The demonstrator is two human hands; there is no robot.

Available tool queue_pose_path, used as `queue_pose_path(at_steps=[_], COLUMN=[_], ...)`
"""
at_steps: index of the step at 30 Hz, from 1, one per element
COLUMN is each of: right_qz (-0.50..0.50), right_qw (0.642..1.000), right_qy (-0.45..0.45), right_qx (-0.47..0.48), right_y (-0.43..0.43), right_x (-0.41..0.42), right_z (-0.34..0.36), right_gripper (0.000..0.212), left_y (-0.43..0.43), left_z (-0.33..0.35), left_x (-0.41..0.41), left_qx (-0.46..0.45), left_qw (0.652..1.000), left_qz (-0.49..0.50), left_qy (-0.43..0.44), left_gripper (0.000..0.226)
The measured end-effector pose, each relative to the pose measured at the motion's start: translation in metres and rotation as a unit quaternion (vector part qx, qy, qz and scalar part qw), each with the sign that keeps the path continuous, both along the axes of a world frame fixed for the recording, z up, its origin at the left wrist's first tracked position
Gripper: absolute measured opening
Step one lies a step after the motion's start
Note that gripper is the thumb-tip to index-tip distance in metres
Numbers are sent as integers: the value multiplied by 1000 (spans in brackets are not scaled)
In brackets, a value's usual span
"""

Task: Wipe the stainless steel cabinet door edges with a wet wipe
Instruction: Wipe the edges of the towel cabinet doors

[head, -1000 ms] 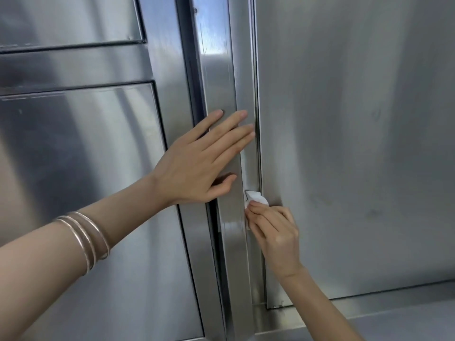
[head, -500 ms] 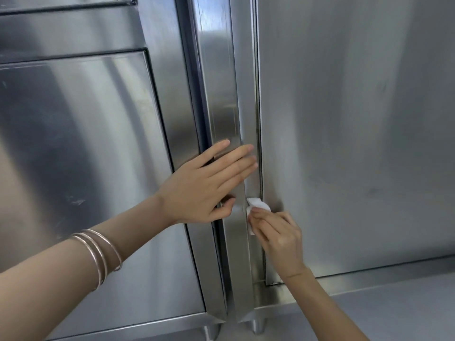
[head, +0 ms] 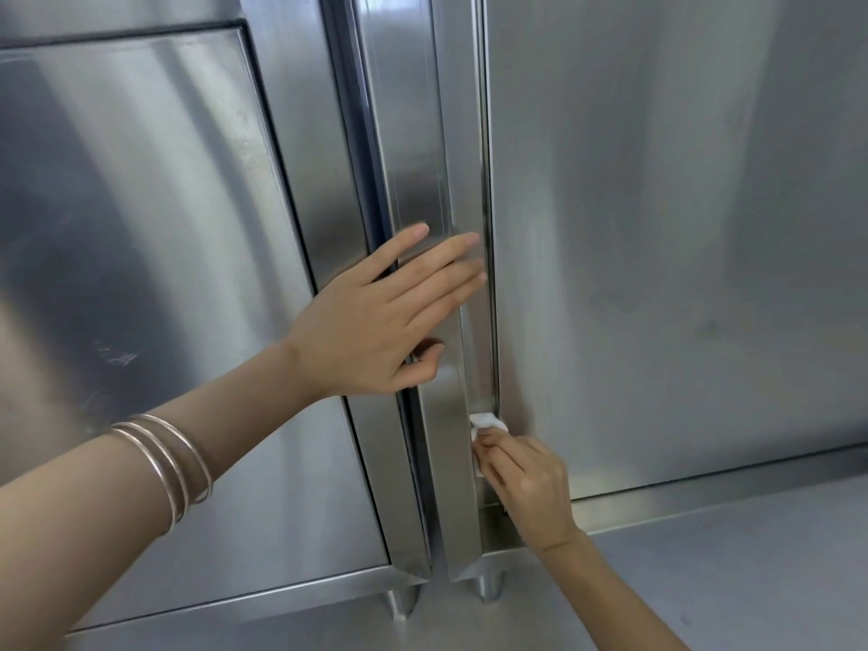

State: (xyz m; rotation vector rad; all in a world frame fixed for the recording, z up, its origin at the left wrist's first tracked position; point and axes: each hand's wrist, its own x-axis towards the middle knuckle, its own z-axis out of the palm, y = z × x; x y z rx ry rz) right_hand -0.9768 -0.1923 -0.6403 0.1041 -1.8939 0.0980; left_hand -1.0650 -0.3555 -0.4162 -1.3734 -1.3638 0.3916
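Two stainless steel cabinet doors meet at a vertical door edge (head: 422,190) running down the middle of the view. My left hand (head: 375,331) lies flat on this edge strip with straight fingers, thumb tucked toward the gap. Lower down, my right hand (head: 526,481) pinches a small white wet wipe (head: 486,422) and presses it into the narrow channel beside the right door (head: 657,227), near its lower corner. Most of the wipe is hidden under my fingers.
The left door panel (head: 141,227) fills the left side. Two short cabinet legs (head: 488,587) stand on the grey floor (head: 704,580) below the doors. Silver bangles (head: 164,462) sit on my left wrist.
My right hand has slid the wipe down the door edge toward the bottom corner. The view has tilted down, showing the cabinet legs and floor. My left hand stays flat on the edge strip.
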Motion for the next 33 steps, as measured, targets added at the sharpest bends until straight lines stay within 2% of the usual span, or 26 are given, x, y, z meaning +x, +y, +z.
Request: queue_pose_path(at_steps=[2,4,6,8,13,19,24,28,31,33], right_qz=[-20,-37,-50,-50,-12,-13,8,-1,-11,-17], right_qw=[998,986,978,982,999,997,999,999,996,996], right_qy=[-57,-156,-198,-179,-49,-76,16,-20,-71,-60], right_qx=[23,43,40,30,13,-7,-51,-26,-49,-65], right_y=[-1,-4,-6,-5,-3,-10,-6,-7,-12,-17], right_x=[7,12,13,11,8,14,1,8,16,15], right_z=[-28,-47,-52,-42,2,-3,39,15,-4,8], right_gripper=[18,30,34,30,9,19,6,12,16,15], left_y=[1,0,0,1,1,1,1,0,1,0], left_z=[0,0,1,1,1,0,1,2,1,2], left_x=[0,2,2,3,2,2,2,3,3,4], left_qx=[4,3,5,3,5,8,7,4,3,0], left_qw=[1000,1000,1000,1000,1000,1000,1000,1000,1000,1000], left_qz=[-4,-5,-4,-5,-1,-10,-8,0,-1,-6], left_qy=[4,7,6,2,6,0,2,-3,-2,-4], left_gripper=[61,61,60,60,60,60,60,60,60,60])
